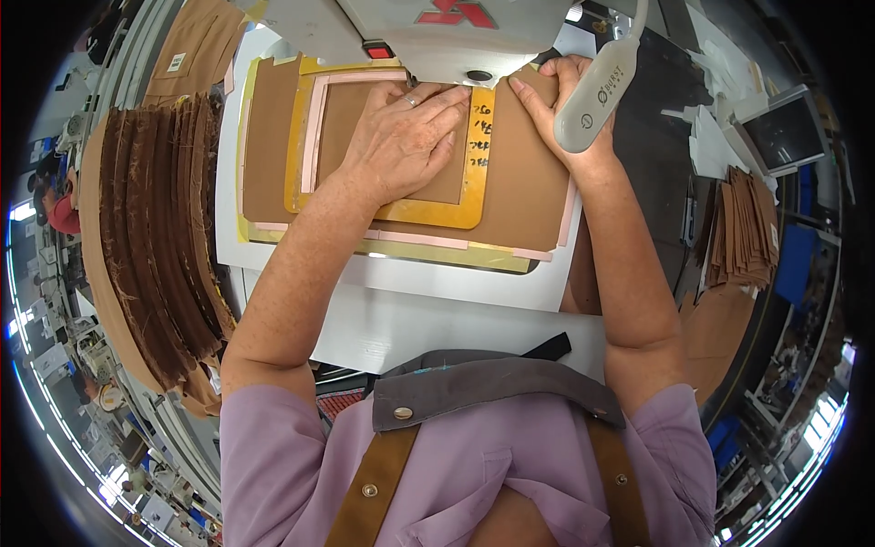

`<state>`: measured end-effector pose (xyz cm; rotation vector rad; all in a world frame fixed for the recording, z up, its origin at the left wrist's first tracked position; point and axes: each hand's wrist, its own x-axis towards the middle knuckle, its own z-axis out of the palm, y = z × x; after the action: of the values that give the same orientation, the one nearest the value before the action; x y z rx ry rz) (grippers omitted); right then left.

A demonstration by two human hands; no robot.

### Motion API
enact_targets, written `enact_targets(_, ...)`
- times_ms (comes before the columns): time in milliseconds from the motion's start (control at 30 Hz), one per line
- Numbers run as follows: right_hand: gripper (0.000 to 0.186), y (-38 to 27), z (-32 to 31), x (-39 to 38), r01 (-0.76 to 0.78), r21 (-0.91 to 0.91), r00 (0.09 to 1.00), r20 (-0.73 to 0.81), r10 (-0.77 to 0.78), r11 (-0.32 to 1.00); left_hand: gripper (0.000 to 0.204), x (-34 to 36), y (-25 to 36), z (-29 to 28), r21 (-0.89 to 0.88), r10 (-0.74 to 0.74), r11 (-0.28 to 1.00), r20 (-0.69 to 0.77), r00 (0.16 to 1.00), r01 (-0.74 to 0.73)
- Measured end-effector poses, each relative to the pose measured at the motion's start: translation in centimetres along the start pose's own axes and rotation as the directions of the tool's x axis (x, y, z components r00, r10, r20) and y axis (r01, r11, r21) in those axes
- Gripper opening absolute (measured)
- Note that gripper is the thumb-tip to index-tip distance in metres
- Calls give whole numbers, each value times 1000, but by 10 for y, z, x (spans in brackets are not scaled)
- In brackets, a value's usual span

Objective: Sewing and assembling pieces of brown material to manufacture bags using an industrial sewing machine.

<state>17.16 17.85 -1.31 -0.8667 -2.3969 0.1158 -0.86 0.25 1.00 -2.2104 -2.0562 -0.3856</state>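
Note:
My left hand (401, 146) lies palm down, fingers stretched toward the machine head, over the opening of a yellow frame (476, 196) with handwritten marks. Beneath the hand is brown fabric (348, 128), with a pink strip along the opening's left side. A larger brown fabric panel (524, 182) surrounds the frame, resting on a flat template edged in yellow and pink (538, 254). At the panel's upper right edge, my right hand (549, 114) has its thumb on the fabric, apart from the fingers. A grey lamp-like device (597, 96) covers part of that hand.
The white sewing machine head (456, 46) hangs over the frame's far side. To the left stands a thick stack of brown fabric pieces (155, 237). Rightward are another brown stack (743, 228) and a screen (784, 132). A white work surface (437, 292) lies nearest me.

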Motion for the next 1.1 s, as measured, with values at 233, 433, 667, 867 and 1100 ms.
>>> enact_targets(233, 40, 5, 13, 5, 34, 247, 999, 6, -36, 968, 36, -5, -2, 4, -28, -16, 1000, -25, 1000, 16)
enact_targets(433, 39, 10, 23, 6, 115, 324, 992, -79, -94, 939, 39, -4, -7, 8, -43, 24, 999, -23, 999, -25)
enact_targets(667, 38, 12, 23, 4, 108, 355, 994, -66, -91, 929, 39, -3, -8, 4, -116, 17, 993, 31, 999, -13)
enact_targets(867, 37, 8, 18, 2, 23, 419, 1000, 0, -25, 908, 40, -8, -8, 7, -158, 14, 987, -28, 1000, -18)
enact_targets(1100, 31, 9, 6, 4, -50, 398, 996, 88, 16, 916, 47, -7, -10, 10, -173, -1, 985, -32, 999, -4)
